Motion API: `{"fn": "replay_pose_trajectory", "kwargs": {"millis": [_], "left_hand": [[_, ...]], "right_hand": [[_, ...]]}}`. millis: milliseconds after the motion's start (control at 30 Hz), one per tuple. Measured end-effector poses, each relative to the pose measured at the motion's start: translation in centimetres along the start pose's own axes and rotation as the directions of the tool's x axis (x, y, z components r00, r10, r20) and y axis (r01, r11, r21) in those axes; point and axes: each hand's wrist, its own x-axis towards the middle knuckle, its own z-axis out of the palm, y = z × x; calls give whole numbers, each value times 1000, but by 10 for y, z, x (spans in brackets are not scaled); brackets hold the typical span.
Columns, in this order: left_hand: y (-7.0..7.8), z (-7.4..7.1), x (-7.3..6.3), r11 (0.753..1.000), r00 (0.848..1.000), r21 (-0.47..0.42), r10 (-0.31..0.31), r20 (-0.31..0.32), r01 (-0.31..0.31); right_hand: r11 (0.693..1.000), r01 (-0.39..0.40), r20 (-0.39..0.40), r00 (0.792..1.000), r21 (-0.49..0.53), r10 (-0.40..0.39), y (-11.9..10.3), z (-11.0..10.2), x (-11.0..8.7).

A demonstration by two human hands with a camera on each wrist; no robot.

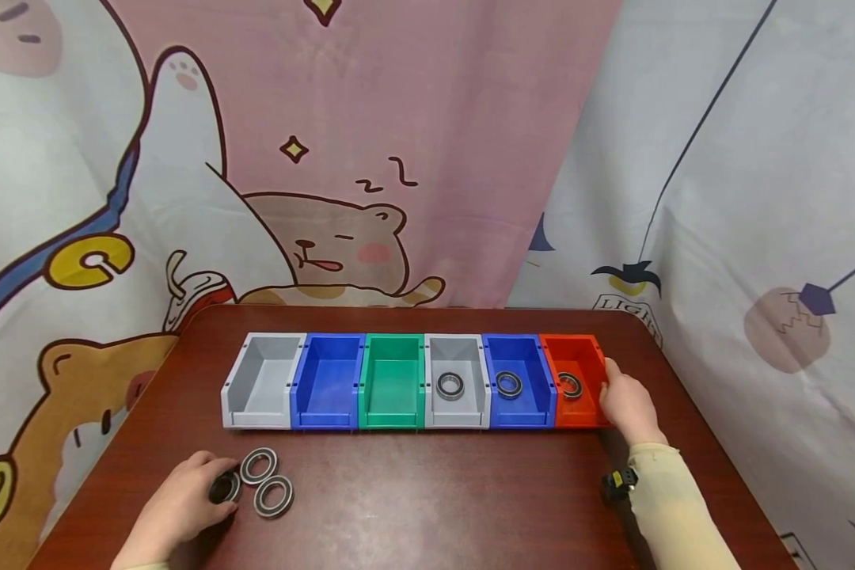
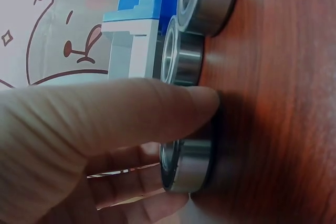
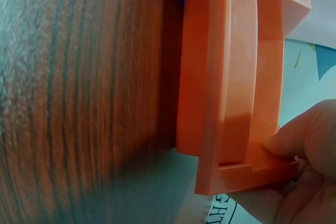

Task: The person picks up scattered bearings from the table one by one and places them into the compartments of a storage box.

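My left hand (image 1: 185,499) grips a steel ball bearing (image 2: 192,169) at the table's front left, thumb on the near side and fingers round the far side. In the left wrist view the bearing stands at the tabletop, partly covered by the thumb. Two more bearings lie right beside it, one farther back (image 1: 259,480) and one nearer (image 1: 274,513). At the right end of the bin row, my right hand (image 1: 630,404) pinches the side wall of the red bin (image 3: 236,77) between thumb and fingers. A bearing (image 1: 571,396) lies inside that bin.
Joined to the red bin runs a row of open bins: a blue bin (image 1: 520,348) and a grey bin (image 1: 456,350) holding one bearing each, then a green bin (image 1: 395,384), another blue bin (image 1: 328,384) and another grey bin (image 1: 267,384). A printed curtain (image 1: 470,158) hangs behind the brown table (image 1: 435,507).
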Motion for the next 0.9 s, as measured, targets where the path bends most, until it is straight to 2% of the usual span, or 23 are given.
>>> {"fn": "replay_pose_trajectory", "kwargs": {"millis": [167, 333, 433, 500, 633, 733, 900], "left_hand": [[3, -1, 1, 1000, 1000, 9, -5, 3, 5], [0, 1, -1, 998, 997, 34, 62, -53, -60], [-4, 2, -2, 996, 993, 14, 89, -81, -88], [-6, 2, -2, 996, 991, -10, 85, -100, -87], [-6, 1, -4, 998, 991, -51, 33, -128, -40], [-4, -1, -4, 997, 986, -70, 7, -169, -19], [4, -6, 1, 994, 963, -98, 14, -271, -42]], "right_hand": [[1000, -9, 3, 1000, -1, 9, 1, 1, -1], [1000, -11, 6, 1000, -3, 11, 1, 1, -1], [1000, -3, 1, 1000, -5, 3, 2, 1, -1], [1000, 0, -3, 1000, -6, 0, 2, 1, -1], [1000, -1, -4, 1000, -8, 1, 2, 1, -1], [1000, -7, -3, 1000, -3, 7, 2, 1, -1], [1000, -9, -5, 1000, 1, 9, 2, 4, 1]]}}
